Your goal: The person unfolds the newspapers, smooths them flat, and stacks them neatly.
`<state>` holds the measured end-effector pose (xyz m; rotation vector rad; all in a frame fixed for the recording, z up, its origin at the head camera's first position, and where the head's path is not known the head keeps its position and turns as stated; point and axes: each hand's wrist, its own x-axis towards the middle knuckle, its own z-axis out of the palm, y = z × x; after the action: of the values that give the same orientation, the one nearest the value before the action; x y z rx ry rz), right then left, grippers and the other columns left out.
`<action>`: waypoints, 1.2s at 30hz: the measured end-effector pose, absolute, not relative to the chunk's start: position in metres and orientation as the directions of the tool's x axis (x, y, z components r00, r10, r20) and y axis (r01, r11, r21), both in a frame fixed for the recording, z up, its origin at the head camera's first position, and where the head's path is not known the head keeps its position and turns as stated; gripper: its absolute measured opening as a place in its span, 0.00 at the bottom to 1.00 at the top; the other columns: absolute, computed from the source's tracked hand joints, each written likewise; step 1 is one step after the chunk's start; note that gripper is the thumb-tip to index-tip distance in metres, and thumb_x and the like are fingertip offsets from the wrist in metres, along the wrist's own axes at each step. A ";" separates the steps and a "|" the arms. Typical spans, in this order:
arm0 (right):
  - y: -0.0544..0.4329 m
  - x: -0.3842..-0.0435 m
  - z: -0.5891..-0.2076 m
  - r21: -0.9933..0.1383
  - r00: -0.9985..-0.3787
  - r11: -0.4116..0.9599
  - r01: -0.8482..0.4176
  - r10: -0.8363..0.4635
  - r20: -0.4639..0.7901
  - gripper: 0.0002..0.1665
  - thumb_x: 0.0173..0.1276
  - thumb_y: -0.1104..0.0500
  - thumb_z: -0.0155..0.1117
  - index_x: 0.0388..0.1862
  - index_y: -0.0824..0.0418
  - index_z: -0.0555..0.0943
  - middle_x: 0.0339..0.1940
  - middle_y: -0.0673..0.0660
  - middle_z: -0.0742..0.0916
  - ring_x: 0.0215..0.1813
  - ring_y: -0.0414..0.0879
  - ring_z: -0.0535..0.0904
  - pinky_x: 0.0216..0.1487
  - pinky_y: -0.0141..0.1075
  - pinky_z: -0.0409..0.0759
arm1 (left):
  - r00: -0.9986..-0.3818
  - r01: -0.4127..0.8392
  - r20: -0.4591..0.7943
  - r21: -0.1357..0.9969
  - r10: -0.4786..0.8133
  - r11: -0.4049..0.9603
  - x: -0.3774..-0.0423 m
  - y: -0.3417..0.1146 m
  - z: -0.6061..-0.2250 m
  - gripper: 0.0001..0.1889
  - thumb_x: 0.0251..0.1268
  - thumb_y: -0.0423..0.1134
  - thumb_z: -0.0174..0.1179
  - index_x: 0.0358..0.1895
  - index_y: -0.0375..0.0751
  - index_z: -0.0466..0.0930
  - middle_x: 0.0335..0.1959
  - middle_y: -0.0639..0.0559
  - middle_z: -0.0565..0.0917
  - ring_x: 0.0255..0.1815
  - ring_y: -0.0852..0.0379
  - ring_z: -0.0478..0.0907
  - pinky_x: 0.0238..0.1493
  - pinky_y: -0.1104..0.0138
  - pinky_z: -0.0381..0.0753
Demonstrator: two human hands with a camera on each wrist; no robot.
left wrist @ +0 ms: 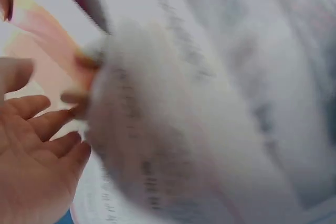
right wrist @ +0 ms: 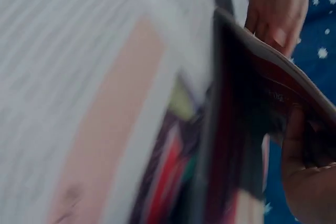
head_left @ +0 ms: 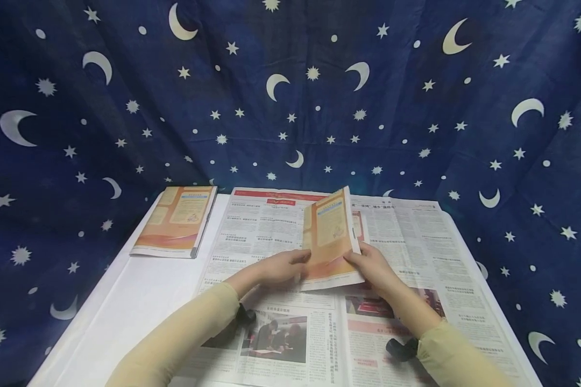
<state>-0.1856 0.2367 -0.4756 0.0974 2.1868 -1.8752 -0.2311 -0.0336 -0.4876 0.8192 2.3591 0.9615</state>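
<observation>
Over the middle of the worktop, your right hand grips the orange booklet at its near right edge: thumb on the cover, other fingers behind it. Your left hand is at the left edge, fingers loosely extended and parted, thumb clear of them; you cannot tell whether they touch the paper. Booklet tilted up above the spread newspaper; contact at its near edge unclear. Far left, a second booklet with a like cover lies flat.

Your right fingers are hidden behind the cover in the head view. Pages blur across the left wrist view; the right wrist view is dark, smeared and cuts your right hand off.
</observation>
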 end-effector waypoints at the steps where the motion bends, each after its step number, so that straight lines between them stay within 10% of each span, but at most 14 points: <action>1: 0.231 -0.187 -0.472 -0.965 -0.968 0.168 0.200 -0.118 -0.221 0.31 0.75 0.54 0.61 0.73 0.62 0.71 0.50 0.63 0.89 0.43 0.56 0.89 0.41 0.44 0.87 | -0.726 0.286 -0.185 0.796 0.663 0.534 -0.233 -0.034 -0.484 0.29 0.81 0.47 0.48 0.79 0.42 0.63 0.76 0.46 0.69 0.78 0.47 0.60 0.77 0.53 0.59; 12: 0.172 -0.194 -0.451 -0.984 -0.935 0.177 0.014 -0.345 -0.076 0.35 0.73 0.56 0.64 0.77 0.56 0.68 0.58 0.62 0.84 0.52 0.55 0.85 0.55 0.48 0.82 | -0.758 -0.299 -0.231 0.954 0.610 -0.009 -0.245 -0.056 -0.434 0.38 0.83 0.61 0.38 0.82 0.37 0.50 0.78 0.40 0.64 0.74 0.41 0.68 0.69 0.52 0.72; 36: 0.145 -0.190 -0.478 -0.879 -0.856 0.451 -0.158 -0.506 -0.106 0.37 0.75 0.47 0.64 0.80 0.48 0.66 0.77 0.58 0.71 0.75 0.61 0.67 0.70 0.60 0.68 | -0.839 -0.310 -0.313 0.947 0.446 0.082 -0.253 -0.120 -0.444 0.25 0.84 0.43 0.42 0.71 0.27 0.64 0.61 0.33 0.79 0.55 0.45 0.84 0.52 0.54 0.85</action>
<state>-0.1900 0.1447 -0.4776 -0.5636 2.3532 -1.3698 -0.2531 -0.1200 -0.4439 0.1340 1.8249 1.8115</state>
